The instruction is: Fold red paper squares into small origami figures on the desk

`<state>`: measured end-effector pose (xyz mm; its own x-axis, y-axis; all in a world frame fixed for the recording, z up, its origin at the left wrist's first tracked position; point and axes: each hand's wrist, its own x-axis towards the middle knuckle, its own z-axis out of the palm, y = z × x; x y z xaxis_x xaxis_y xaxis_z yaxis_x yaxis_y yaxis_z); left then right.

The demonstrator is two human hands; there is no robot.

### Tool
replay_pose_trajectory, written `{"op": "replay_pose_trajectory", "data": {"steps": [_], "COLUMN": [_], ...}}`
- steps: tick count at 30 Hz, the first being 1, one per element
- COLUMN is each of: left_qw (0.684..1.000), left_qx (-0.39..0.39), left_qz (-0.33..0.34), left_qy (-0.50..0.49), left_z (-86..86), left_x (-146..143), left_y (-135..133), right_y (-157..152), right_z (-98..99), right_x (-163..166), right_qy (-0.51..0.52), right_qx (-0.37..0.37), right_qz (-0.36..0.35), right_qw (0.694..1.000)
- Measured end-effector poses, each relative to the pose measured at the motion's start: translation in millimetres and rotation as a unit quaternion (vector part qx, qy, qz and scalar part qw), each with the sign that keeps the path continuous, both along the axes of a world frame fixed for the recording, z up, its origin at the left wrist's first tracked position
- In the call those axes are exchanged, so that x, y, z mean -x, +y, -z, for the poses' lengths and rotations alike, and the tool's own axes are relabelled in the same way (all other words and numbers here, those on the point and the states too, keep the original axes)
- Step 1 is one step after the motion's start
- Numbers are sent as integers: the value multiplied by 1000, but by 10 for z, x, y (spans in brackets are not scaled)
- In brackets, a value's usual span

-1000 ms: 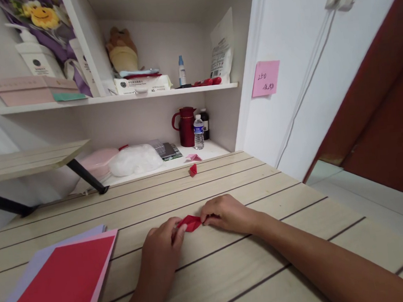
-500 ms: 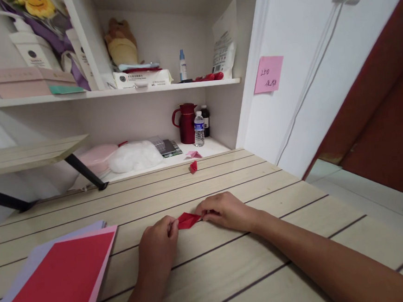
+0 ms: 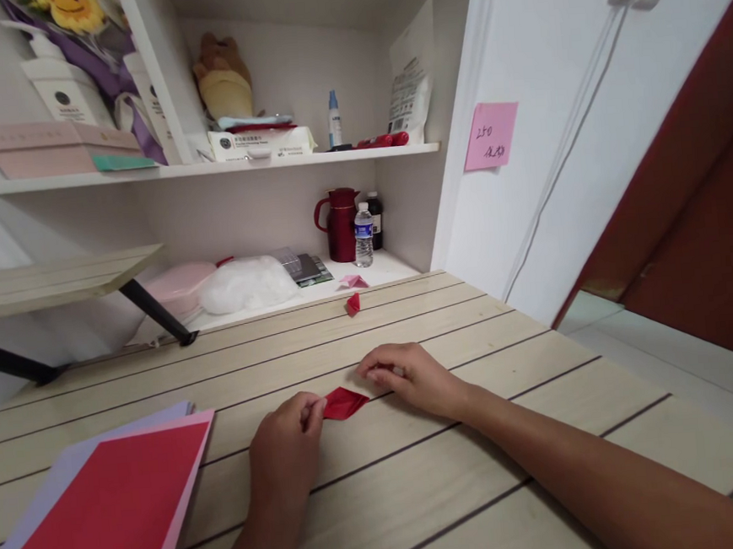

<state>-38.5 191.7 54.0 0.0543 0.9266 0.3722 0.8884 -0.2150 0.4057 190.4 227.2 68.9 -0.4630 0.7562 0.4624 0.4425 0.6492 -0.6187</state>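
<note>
A small folded red paper piece [image 3: 344,402] lies on the pale wooden table [image 3: 422,490]. My left hand [image 3: 285,450] pinches its left end with thumb and fingers. My right hand [image 3: 413,378] hovers just right of the paper, fingers loosely curled and apart, clear of its right tip. A stack of coloured sheets [image 3: 99,507], red on top of pink and lilac, lies at the table's front left.
Another small red folded piece [image 3: 352,303] and a pink one [image 3: 353,281] sit at the table's far edge. Behind are shelves with a dark red jug [image 3: 340,224], a water bottle [image 3: 363,236], a white bag [image 3: 246,284] and boxes. A pink note [image 3: 490,135] hangs on the wall.
My right hand has let go of the red paper's right end and lifted slightly away. My left hand keeps its pinch on the left end.
</note>
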Motion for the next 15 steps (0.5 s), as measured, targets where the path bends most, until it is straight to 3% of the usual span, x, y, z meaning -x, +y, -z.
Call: {"op": "replay_pose_trajectory", "data": {"steps": [7, 15], "left_qw": [985, 959], "left_qx": [-142, -222], "left_qz": [74, 115], "left_qy": [70, 136], "left_z": [83, 79], "left_x": [-101, -174], "left_y": [-50, -74], "right_y": [-20, -61], "right_z": [-45, -48], "right_x": [36, 56], "right_qy": [30, -36], "right_qx": [8, -41], "right_qz": [10, -49], "right_qw": [999, 997]}}
